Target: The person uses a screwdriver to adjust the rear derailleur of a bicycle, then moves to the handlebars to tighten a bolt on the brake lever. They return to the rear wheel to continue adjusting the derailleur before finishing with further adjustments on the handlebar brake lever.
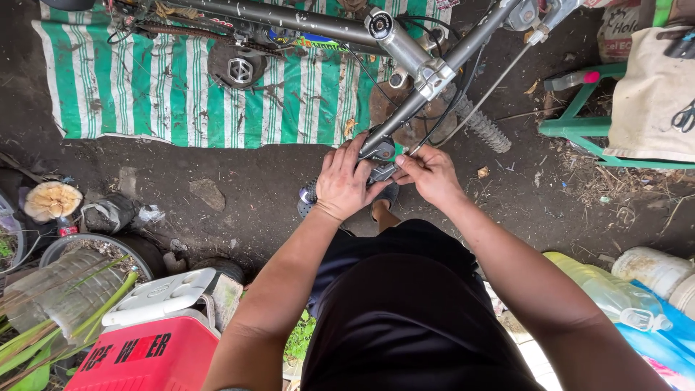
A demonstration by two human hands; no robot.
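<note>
Nearest to me, a red plastic cooler box with a white lid (pixel 156 329) is sitting at my lower left beside green leaves in a clear plastic container (pixel 54 297), and a clear plastic bottle (pixel 608 293) is lying at my lower right. I am wearing black shorts (pixel 405 311) and looking down past them at my hands.

My left hand (pixel 346 182) is curling, fingers bent and close together, over the dark brake lever fitting (pixel 380 150) at the end of the grey metal handlebar (pixel 405 112) of the upturned bicycle. My right hand (pixel 431 174) is lying just beside it, thumb and forefinger pressing together on a small part at that same fitting; what they are pinching is too small to tell. A thin cable (pixel 478 98) is running up from there.

Beyond my hands, the grey bicycle frame tube (pixel 289 16) is lying across a green-and-white striped tarpaulin (pixel 181 94) spread on dark soil. At the far right a green stool (pixel 586 123) is holding a beige cloth bag (pixel 651 94).
</note>
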